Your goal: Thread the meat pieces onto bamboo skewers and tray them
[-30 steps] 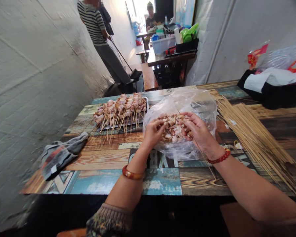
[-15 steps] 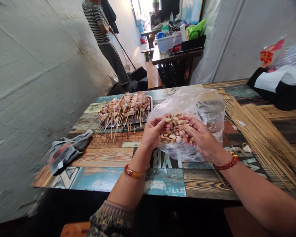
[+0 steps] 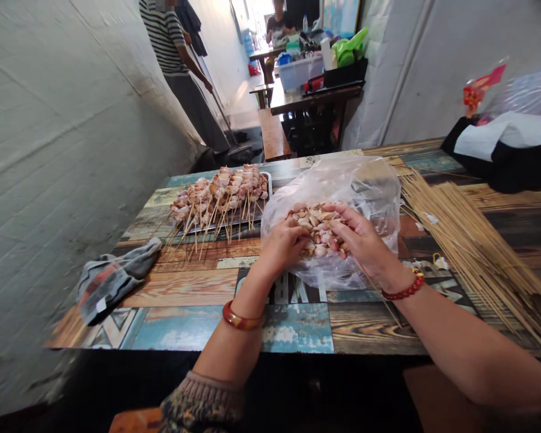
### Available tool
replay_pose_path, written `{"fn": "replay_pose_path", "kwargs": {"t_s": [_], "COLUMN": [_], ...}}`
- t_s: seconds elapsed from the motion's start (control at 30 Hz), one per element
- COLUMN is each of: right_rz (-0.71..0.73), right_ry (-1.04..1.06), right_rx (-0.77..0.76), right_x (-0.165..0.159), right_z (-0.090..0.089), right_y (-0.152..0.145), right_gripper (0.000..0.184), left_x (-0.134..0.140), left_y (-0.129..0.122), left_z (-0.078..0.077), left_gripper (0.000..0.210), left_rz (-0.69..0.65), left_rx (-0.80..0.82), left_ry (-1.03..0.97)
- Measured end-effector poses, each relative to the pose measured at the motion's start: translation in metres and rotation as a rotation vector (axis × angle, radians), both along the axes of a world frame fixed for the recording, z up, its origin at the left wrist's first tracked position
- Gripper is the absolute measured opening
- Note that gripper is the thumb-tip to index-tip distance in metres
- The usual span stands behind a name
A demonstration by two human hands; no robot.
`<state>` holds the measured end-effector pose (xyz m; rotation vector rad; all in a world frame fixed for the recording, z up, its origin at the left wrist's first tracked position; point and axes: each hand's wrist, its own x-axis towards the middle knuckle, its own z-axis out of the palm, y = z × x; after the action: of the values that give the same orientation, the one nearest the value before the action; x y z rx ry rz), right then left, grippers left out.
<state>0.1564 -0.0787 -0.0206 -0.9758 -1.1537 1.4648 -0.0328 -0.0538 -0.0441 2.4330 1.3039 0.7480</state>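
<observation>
Your left hand (image 3: 285,243) now dips into garlic (image 3: 320,249) between your hands, grip unclear; right hand (image 3: 365,243) pinches stick (image 3: 379,294). Stick work seems paused.

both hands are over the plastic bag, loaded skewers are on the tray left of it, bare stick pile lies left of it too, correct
No: the head view shows the bare stick pile right of the plastic bag. Both hands are over it, and the loaded skewers are on the tray left of it.

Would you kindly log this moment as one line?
left hand: at garlic cloves in plastic bag | right hand: holding skewer | loaded skewers: on tray left of bag | bare skewers: right of bag
</observation>
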Motion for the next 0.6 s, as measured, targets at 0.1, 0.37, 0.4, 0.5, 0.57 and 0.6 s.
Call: {"fn": "replay_pose_path", "kwargs": {"t_s": [0.1, 0.37, 0.4, 0.5, 0.57, 0.6], "right_rz": [0.0, -0.018, -0.02, -0.026, -0.022, -0.018], "right_ry": [-0.014, -0.004, -0.008, -0.021, -0.018, -0.012], "right_rx": [0.003, 0.029, 0.034, 0.046, 0.05, 0.049], "right_x": [0.0, 0.001, 0.001, 0.003, 0.004, 0.004], "right_z": [0.0, -0.006, -0.006, -0.006, -0.006, -0.006], "right_y": [0.0, 0.002, 0.002, 0.003, 0.004, 0.004], "right_gripper": [0.038, 0.037, 0.037, 0.035, 0.035, 0.035], "left_x": [0.003, 0.01, 0.01, 0.012, 0.014, 0.015], "left_y": [-0.001, -0.004, -0.004, -0.003, -0.004, -0.005], "left_z": [-0.001, 0.0, -0.001, -0.003, -0.003, -0.003], "left_gripper": [0.018, 0.014, 0.015, 0.02, 0.023, 0.022], "left_rz": [-0.012, 0.141, 0.154, 0.179, 0.156, 0.125], "left_rx": [0.045, 0.039, 0.041, 0.087, 0.133, 0.145], "left_ry": [0.085, 0.205, 0.171, 0.037, -0.008, -0.001]}}
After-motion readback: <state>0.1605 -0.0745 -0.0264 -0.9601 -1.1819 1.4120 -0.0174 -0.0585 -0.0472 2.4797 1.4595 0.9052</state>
